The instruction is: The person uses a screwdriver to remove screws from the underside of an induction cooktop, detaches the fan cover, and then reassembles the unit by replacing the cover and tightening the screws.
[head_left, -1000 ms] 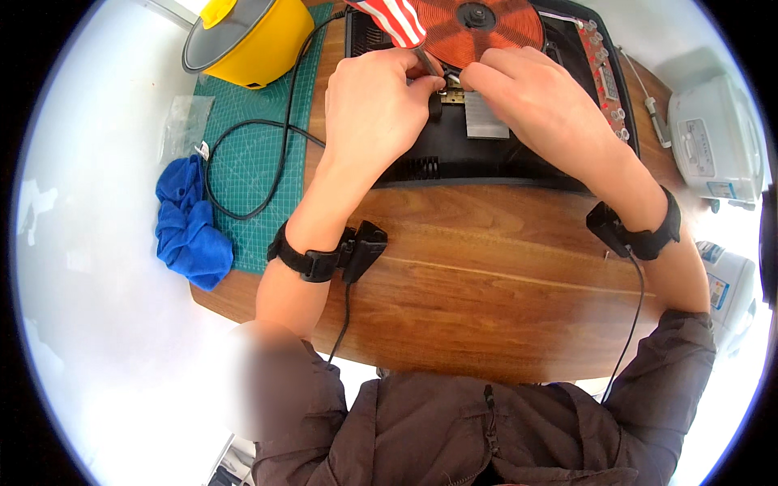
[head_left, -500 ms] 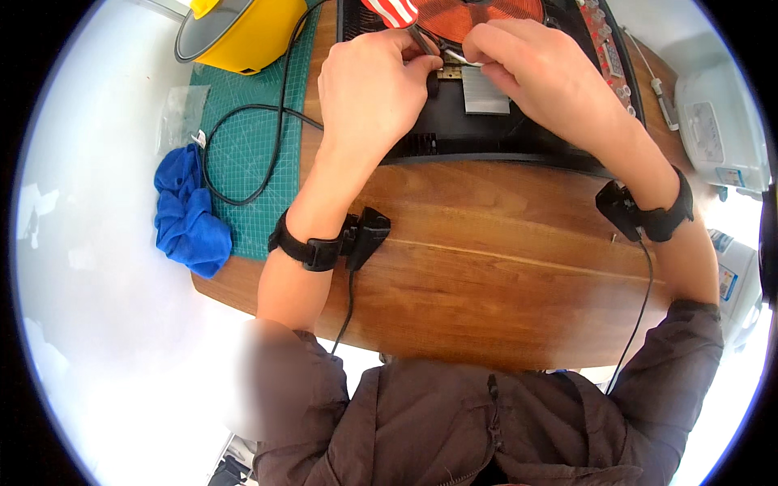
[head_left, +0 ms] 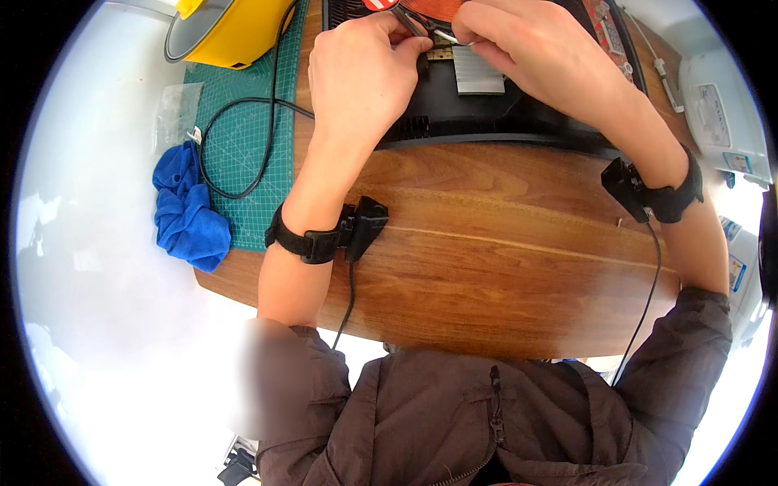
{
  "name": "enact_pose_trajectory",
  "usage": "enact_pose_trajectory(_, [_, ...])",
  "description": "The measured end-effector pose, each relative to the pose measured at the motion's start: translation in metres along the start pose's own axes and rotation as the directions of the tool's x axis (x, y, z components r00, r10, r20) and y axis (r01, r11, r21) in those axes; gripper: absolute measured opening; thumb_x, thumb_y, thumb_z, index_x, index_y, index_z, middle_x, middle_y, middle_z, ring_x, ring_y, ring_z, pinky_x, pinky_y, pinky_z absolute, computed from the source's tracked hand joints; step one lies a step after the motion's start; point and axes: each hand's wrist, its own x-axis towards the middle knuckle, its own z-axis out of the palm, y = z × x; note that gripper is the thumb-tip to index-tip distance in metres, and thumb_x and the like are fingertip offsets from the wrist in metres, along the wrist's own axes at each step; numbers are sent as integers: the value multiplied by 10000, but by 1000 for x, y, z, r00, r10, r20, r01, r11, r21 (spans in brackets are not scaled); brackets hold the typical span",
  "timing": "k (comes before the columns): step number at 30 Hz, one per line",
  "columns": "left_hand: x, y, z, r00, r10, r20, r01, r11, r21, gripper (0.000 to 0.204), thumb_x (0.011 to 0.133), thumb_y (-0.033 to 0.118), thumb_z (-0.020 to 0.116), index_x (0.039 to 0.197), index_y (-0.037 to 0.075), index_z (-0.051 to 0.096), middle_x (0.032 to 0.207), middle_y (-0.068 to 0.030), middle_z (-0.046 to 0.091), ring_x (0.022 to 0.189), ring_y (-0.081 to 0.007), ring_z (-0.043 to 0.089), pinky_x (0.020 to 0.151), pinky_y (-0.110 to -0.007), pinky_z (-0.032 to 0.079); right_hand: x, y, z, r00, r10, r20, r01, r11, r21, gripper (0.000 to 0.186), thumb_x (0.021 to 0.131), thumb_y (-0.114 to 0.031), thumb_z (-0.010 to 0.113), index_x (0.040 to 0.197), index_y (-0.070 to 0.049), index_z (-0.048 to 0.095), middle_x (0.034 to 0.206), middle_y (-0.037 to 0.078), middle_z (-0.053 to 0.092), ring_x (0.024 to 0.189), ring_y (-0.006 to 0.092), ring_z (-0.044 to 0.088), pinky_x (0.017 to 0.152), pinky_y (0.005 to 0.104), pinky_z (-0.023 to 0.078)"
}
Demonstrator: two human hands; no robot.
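Observation:
Near the top edge, my left hand (head_left: 365, 73) is closed around a dark-shafted tool with a red-and-white striped handle (head_left: 378, 4). My right hand (head_left: 535, 61) pinches a thin white wire (head_left: 445, 36) just right of it. Both hands are over an opened black appliance housing (head_left: 478, 121) with an orange wound coil (head_left: 429, 8), mostly cut off and covered. A silver finned metal block (head_left: 478, 74) sits beside a small tan board (head_left: 440, 53) between my fingers. A red circuit board (head_left: 612, 36) runs along the housing’s right side.
A wooden table (head_left: 486, 267) carries a green cutting mat (head_left: 259, 219), a yellow pot (head_left: 243, 32), a looped black cable (head_left: 235, 194), a clear bag (head_left: 174, 109) and a blue cloth (head_left: 188, 219). White containers (head_left: 713, 113) stand at right, near a thin white cord (head_left: 668, 85).
The whole scene has shifted upward in the view, hiding more of the coil. My right fingers have shifted along the white wire, which shows more clearly than a second ago.

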Motion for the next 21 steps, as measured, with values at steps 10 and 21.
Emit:
enact_pose_trajectory(10, [-2,5,0,1000,13,9,-13,999,53,162,861,248,781,894,91,804,749,-147,732,706,-336,722,690,-409,575,-3,1,2,998,-58,35,60,995,-85,195,828,2,611,1007,-28,540,940,156,593,895,366,601,806,446,503])
enact_pose_trajectory(21, [-3,8,-2,999,48,15,-49,995,81,210,867,269,792,939,72,805,794,-159,741,733,-334,721,698,-380,570,-2,-5,-1,997,-19,73,28,993,-117,192,822,11,615,994,-21,535,933,159,591,881,364,597,813,440,500])
